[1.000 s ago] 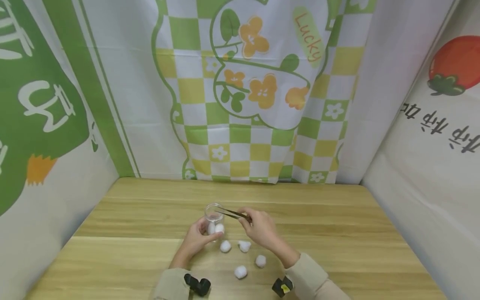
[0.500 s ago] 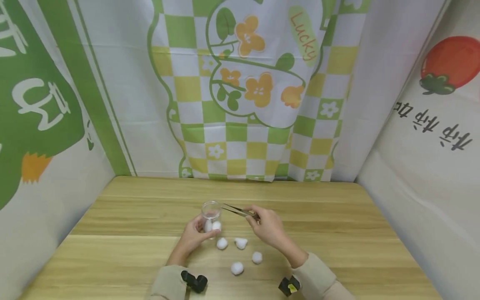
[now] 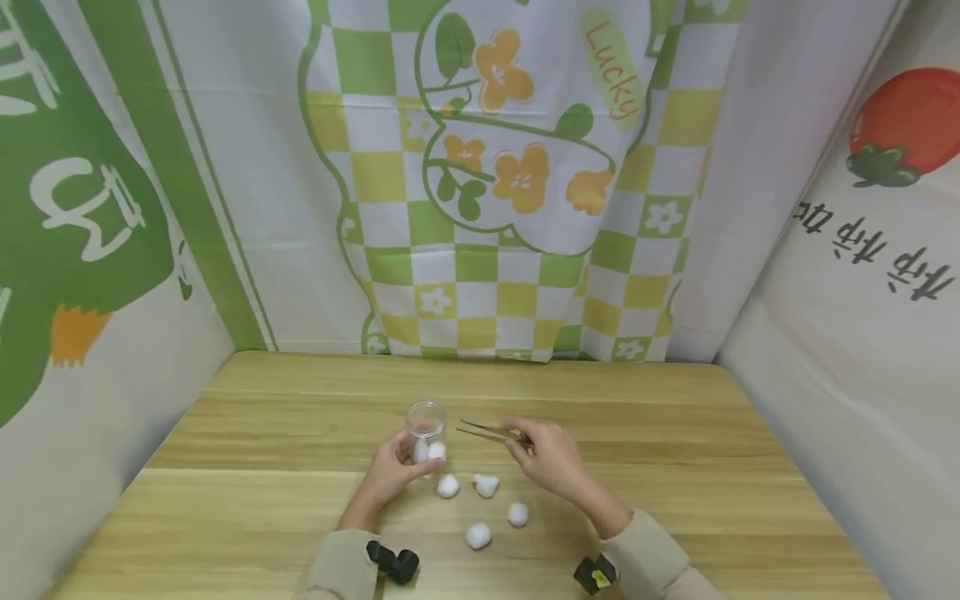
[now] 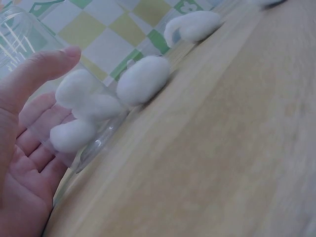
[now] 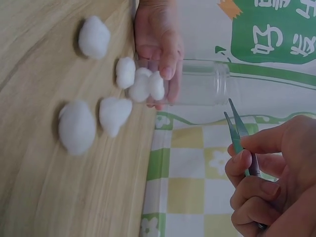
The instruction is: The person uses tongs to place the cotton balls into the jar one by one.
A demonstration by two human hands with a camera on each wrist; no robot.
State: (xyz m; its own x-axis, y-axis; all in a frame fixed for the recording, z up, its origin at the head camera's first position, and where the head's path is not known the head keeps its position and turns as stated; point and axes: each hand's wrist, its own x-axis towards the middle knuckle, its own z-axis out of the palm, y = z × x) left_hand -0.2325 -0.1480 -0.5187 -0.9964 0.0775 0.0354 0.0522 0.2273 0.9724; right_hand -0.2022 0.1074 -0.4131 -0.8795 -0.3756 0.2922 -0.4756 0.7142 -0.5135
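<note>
We are working at the counter. Our left hand is curling round the upright glass jar, steadying it; cotton balls are sitting inside. Our right hand is pinching tweezers, tips slightly parted, empty, right of the jar's mouth. Four loose cotton balls are lying nearer, below both hands.

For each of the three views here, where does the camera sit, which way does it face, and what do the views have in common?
Head: above, facing forward and down at the table; left hand grips the jar, right hand pinches the tweezers.
Left wrist: low by the table, facing along it; palm and fingers round the jar.
Right wrist: turned sideways, facing the other hand; fingers pinch the tweezers.
Shared: the jar and loose cotton balls.
</note>
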